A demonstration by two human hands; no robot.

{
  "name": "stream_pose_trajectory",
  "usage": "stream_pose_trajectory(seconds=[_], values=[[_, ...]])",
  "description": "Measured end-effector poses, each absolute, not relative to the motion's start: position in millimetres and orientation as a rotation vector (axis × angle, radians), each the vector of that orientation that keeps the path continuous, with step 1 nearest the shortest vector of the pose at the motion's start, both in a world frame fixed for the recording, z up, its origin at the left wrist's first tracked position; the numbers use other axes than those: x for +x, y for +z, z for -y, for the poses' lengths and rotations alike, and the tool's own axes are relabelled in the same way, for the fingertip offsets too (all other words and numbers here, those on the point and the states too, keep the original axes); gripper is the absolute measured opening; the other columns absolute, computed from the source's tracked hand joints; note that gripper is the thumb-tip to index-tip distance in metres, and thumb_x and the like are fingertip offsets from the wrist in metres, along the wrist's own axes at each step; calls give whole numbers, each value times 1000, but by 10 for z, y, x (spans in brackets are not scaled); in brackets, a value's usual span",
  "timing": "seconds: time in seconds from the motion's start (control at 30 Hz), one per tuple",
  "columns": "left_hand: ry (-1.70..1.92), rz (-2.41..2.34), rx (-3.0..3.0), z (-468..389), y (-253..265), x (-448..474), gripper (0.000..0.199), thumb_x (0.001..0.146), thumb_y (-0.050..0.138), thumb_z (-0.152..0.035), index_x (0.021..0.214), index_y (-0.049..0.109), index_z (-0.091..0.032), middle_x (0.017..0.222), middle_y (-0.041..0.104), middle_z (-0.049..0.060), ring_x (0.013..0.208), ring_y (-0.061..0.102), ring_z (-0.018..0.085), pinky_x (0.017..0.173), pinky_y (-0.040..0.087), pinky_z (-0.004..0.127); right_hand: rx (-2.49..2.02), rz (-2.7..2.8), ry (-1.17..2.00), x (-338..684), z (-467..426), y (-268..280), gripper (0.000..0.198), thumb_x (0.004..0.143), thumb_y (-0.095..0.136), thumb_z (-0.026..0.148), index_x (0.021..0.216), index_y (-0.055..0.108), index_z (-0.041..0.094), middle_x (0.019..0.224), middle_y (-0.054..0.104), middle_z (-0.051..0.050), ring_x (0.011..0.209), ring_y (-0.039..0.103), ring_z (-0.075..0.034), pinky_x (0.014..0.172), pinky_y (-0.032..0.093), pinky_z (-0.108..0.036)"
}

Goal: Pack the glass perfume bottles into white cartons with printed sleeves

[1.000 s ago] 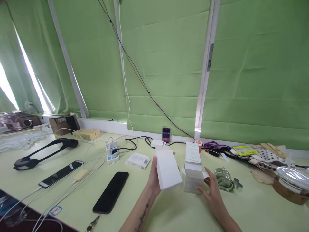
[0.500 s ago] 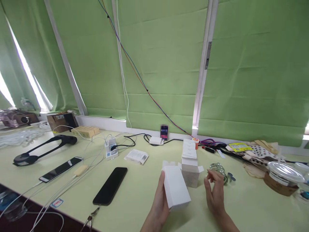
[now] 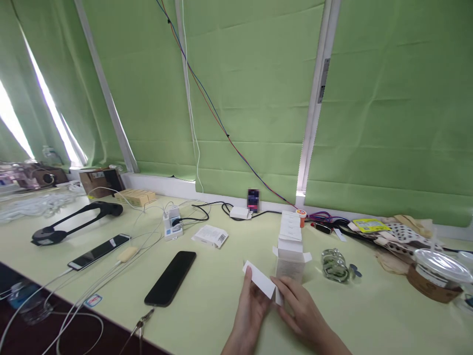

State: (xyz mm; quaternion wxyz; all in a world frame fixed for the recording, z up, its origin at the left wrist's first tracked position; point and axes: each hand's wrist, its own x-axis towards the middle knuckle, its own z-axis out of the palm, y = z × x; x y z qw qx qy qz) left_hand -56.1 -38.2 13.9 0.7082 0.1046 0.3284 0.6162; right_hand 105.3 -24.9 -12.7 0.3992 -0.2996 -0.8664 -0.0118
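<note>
A small white box (image 3: 260, 281) is tilted just above the table, with my left hand (image 3: 250, 303) wrapped round its left side, thumb on top. At the box's right end, my right hand (image 3: 301, 306) has its thumb and fingers closed on an end flap. What is inside the box does not show. Directly behind my hands stands an open white carton (image 3: 290, 264) with its flaps spread, and more white boxes line up behind it. A clear glass object (image 3: 334, 266) lies to the right of my right hand.
Left of my hands lie a black phone (image 3: 170, 278), a bunch of keys (image 3: 142, 323) and a flat white packet (image 3: 210, 235). White cables run to a power strip (image 3: 172, 224). A lidded plastic bowl (image 3: 436, 273) stands at the right, near a spotted cloth (image 3: 402, 234).
My right hand has moved left from beside the glass object onto the box's end. The box has been lowered and turned in my left hand. The view has shifted slightly.
</note>
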Motion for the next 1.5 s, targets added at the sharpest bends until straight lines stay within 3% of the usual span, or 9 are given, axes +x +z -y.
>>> stream_pose_trajectory(seconds=[0.2,0.33,0.57,0.67,0.8,1.0,1.2,1.37,1.5], values=[[1376,-810,317,350,60,-587,45,75,69,-52,100,62,-15,93,70,12,84,68,25,72,55,35,-764,2164,138,1077,230,-123,47,94,34,16,140,41,19,120,66,-13,103,66,-24,82,57,-35],[1499,-871,430,352,8,-593,51,65,82,-35,108,57,-20,103,69,10,93,67,25,74,55,34,-890,2067,194,1034,193,-232,48,94,35,19,142,35,18,124,65,-12,97,70,-23,78,58,-33],[1666,-973,603,383,6,-624,78,56,85,-31,125,51,-21,110,68,13,104,63,32,76,55,37,-941,1885,339,1043,127,-265,36,96,39,31,126,55,22,118,69,-8,102,68,-24,80,57,-33],[1642,-929,671,425,36,-677,70,57,85,-29,120,57,-18,111,68,15,105,62,32,81,53,38,-1016,1739,526,1048,149,-203,35,96,37,40,111,63,22,91,74,-7,79,70,-23,68,56,-30],[1614,-795,686,495,77,-785,62,61,84,-30,118,60,-20,117,67,14,110,59,32,83,51,35,-1059,1547,830,1029,179,-125,40,91,41,52,88,64,20,59,58,0,52,54,-17,48,45,-25],[1428,-448,870,608,197,-992,17,69,79,-29,73,70,-16,132,56,9,119,50,35,79,49,30,-996,1440,1058,986,177,-80,41,86,49,58,76,58,19,60,52,2,55,48,-14,48,38,-23],[1366,-315,833,671,293,-1031,25,74,74,-22,53,63,-15,129,56,7,124,47,35,89,46,34,-932,1359,1188,979,188,-80,39,83,56,56,79,64,19,63,58,0,58,52,-16,52,40,-23],[1459,-408,734,643,234,-965,22,68,80,-33,75,66,-18,121,62,8,105,61,29,78,51,31,-921,1387,1125,1008,185,-52,43,82,57,57,100,70,20,85,72,-7,75,64,-25,61,50,-30],[1522,-630,753,607,187,-886,49,65,82,-27,110,62,-24,109,67,9,90,65,23,72,52,29,-912,1499,1062,1009,187,-71,45,84,54,56,108,72,23,101,74,-7,97,65,-32,80,54,-40]])
